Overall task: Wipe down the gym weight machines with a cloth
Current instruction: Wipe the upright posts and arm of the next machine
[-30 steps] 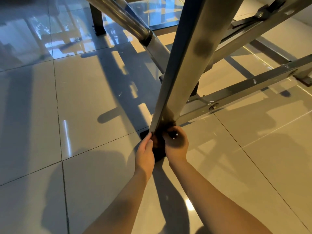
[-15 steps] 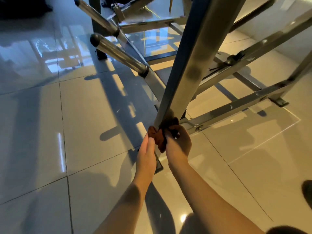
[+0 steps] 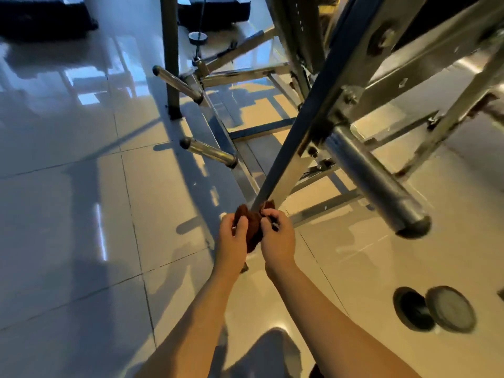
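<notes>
A slanted metal post (image 3: 297,148) of the weight machine runs from the upper right down to the tiled floor. A dark brown cloth (image 3: 252,227) is wrapped round the post low down. My left hand (image 3: 231,240) grips the cloth's left side and my right hand (image 3: 276,236) grips its right side, so both hands clasp the post through the cloth. The post's foot is hidden behind my hands.
A thick steel weight peg (image 3: 376,181) juts toward me at the right. Two chrome pegs (image 3: 210,152) stick out of a frame rail to the left. A round disc (image 3: 450,308) lies on the floor at lower right. Glossy floor tiles (image 3: 81,214) spread to the left.
Both hands have slid the cloth up the post from its foot. The view has pulled back and up, bringing the thick peg and the floor disc into sight.
</notes>
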Demonstrator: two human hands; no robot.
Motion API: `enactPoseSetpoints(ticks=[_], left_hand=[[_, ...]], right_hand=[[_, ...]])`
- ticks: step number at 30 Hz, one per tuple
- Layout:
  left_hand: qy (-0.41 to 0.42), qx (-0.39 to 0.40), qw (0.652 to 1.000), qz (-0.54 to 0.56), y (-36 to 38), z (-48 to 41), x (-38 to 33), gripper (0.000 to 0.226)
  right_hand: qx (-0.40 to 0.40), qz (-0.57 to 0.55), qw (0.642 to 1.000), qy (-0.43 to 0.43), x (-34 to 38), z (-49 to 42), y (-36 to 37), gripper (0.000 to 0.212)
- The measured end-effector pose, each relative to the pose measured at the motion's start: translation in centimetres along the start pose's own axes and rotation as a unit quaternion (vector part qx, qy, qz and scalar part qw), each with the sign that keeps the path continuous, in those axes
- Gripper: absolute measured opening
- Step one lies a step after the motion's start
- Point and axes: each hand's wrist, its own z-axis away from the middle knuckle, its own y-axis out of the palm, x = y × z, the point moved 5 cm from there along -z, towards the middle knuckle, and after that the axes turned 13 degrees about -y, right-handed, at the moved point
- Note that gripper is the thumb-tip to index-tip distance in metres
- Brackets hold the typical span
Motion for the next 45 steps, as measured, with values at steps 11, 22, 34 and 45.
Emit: enactPoseSetpoints(ticks=[11, 22, 34, 45], left_hand=[[0.04, -0.042, 0.996, -0.07, -7.4, 20.1, -21.6, 0.016], [0.117, 0.015, 0.989, -0.094, 1.4, 27.9, -34.8, 0.02], [0.179, -0.009, 0.983, -0.03, 19.0, 33.6, -47.9, 0.007], [0.219, -0.01, 0.976, -0.003, 23.5, 32.0, -55.5, 0.011]], right_hand=[[0.041, 0.056, 0.997, -0.021, 28.1, 5.4, -8.1, 0.027], [0.045, 0.114, 0.982, -0.144, 39.5, 0.0, -20.6, 0.023], [0.159, -0.005, 0.976, -0.149, 45.7, -12.5, -36.8, 0.028], [0.113, -0.05, 0.967, -0.223, 50.5, -20.9, -39.2, 0.027]])
